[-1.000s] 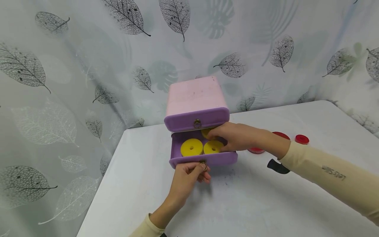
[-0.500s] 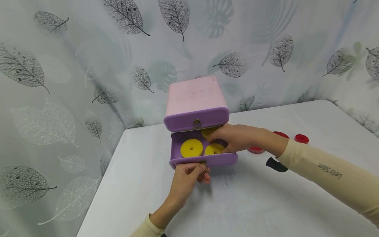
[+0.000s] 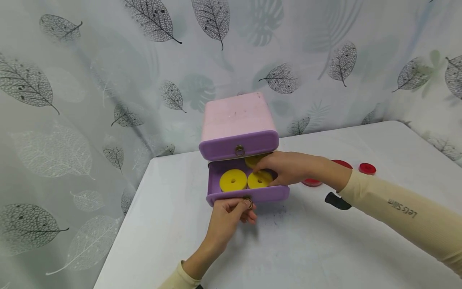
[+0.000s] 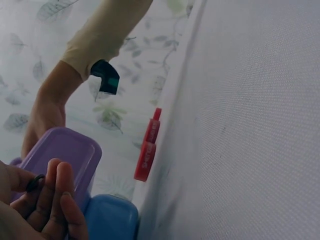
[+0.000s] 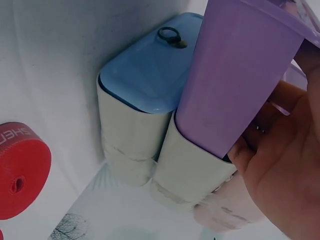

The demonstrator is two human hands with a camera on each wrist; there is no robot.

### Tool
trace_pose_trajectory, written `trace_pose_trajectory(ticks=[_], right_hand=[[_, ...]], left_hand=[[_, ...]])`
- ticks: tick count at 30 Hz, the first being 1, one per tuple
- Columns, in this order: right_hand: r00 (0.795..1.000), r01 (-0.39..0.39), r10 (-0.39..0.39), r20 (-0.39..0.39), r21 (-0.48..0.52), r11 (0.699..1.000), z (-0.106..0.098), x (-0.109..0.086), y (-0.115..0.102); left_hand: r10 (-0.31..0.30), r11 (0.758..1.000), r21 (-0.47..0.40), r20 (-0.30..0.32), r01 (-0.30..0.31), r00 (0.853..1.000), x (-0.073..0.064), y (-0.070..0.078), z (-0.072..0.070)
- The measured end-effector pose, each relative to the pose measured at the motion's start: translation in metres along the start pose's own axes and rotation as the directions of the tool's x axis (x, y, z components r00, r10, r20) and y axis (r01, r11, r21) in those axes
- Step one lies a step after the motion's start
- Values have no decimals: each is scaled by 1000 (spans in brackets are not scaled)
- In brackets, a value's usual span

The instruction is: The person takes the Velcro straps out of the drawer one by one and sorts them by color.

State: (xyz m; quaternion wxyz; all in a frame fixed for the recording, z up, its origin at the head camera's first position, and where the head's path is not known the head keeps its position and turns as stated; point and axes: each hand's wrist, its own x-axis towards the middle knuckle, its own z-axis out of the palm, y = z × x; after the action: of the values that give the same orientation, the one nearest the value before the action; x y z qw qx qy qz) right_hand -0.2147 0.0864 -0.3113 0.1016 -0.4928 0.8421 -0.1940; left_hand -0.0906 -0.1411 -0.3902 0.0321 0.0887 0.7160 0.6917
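- I count one white table (image 3: 173,224).
- One pink drawer box (image 3: 236,114), purple front closed.
- One purple drawer (image 3: 270,194) below it, pulled out.
- One blue drawer front (image 5: 150,65) beneath that.
- Two hands: left hand (image 3: 225,216) pinching one ring pull (image 4: 34,183); right hand (image 3: 285,166) gripping the front-right yellow roll (image 3: 254,184).
- Three yellow rolls (image 3: 231,182), all inside the purple drawer.
- Three red rolls (image 3: 367,168) on the table.

Pale grey sheeting (image 3: 231,68) covers the far and left sides, printed with dark skeleton leaves (image 3: 153,20) and faint green fronds (image 3: 265,22) (whitish leaves (image 3: 54,150) show at left). Before it lies a white tabletop (image 3: 162,224), its far right corner rounded, under soft light.
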Motion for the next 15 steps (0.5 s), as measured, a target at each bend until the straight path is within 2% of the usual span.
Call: trace_pose_trajectory(ticks=[8, 15], right_hand=[[1000, 10, -12, -27, -48, 999, 4, 2, 0], [998, 13, -14, -64, -13, 1000, 3, 0, 3]], left_hand=[[2, 1000, 5, 0, -2, 1000, 0, 1, -1], [3, 1000, -3, 4, -3, 1000, 0, 0, -1]])
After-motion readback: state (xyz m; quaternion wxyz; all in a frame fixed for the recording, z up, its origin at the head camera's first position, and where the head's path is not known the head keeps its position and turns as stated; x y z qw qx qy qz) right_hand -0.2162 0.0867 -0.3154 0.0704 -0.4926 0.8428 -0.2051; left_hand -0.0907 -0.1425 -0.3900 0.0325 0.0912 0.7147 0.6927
